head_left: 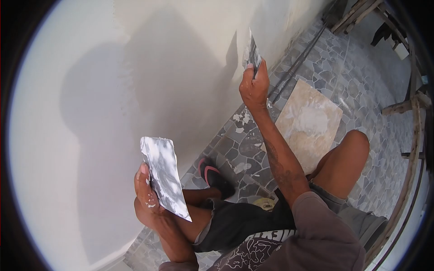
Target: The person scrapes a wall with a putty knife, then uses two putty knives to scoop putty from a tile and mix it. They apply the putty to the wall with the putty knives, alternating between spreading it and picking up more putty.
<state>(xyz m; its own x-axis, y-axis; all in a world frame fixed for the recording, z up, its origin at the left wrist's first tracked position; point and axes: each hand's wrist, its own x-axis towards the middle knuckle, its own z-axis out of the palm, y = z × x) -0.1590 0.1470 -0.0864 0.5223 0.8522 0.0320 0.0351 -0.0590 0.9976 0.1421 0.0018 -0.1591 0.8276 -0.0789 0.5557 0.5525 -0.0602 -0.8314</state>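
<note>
My left hand [148,192] grips a broad metal putty blade [165,176] by its left edge, with the thumb lying along it. White putty streaks cover the blade's face, and specks of it are on my fingers. Raised toward the wall [181,77], my right hand [254,88] is closed around a second putty blade [252,52], seen nearly edge-on with its tip pointing up. White smears mark this blade too. Its pointed shadow falls on the wall just to the left.
A beige tile board [302,122] with white putty on it lies on the stone-patterned floor [361,113], right of my right forearm. White splatters [244,118] dot the floor along the wall. My foot in a sandal [216,178] is near the wall. Wooden poles [409,167] stand at the right.
</note>
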